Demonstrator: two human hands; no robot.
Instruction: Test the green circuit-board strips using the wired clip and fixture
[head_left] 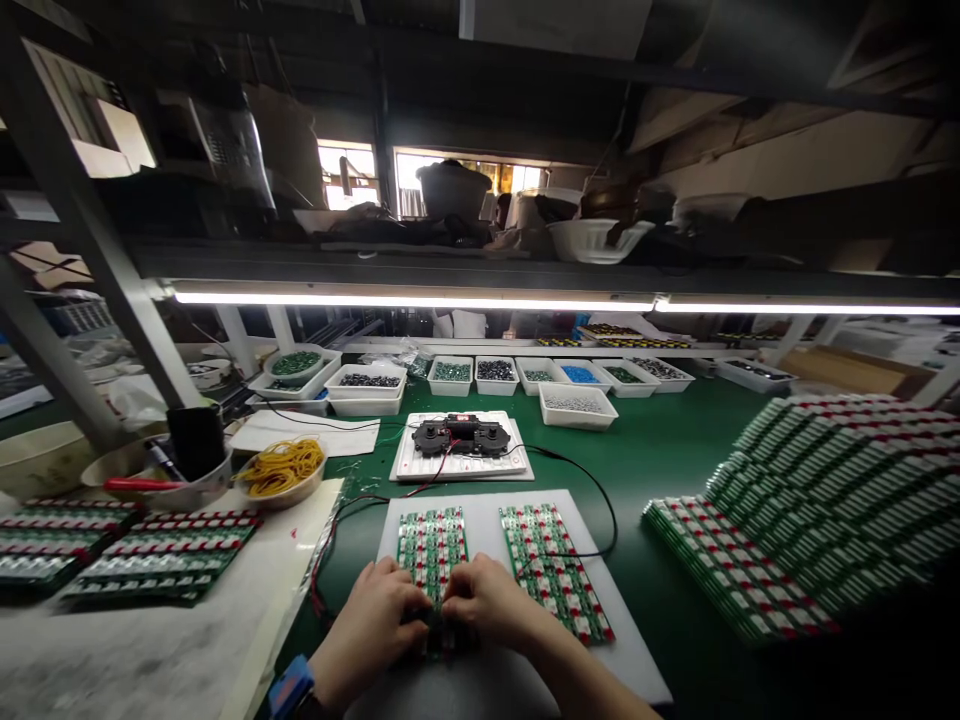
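A green circuit board panel [431, 535] with rows of white and red parts lies on a white pad [484, 510]. Over its left near side bends my left hand [382, 615], thumb and fingers curled close to the board. My right hand [487, 605] pinches above the same panel, and its fingertips nearly meet those of the left. What either hand has between its fingers is too small or hidden. On the pad's right half lies a second circuit board panel [551, 570], crossed by a thin black wire [577, 553]. Both hands cover the near part of the first panel.
Behind the pad, a black twin-dial device [461, 436] with wires sits on a white block. Tall stacks of circuit boards [825, 480] stand right; more boards [161, 555] lie left. Yellow rubber bands [285, 466] fill a bowl. Parts trays [577, 405] line the back.
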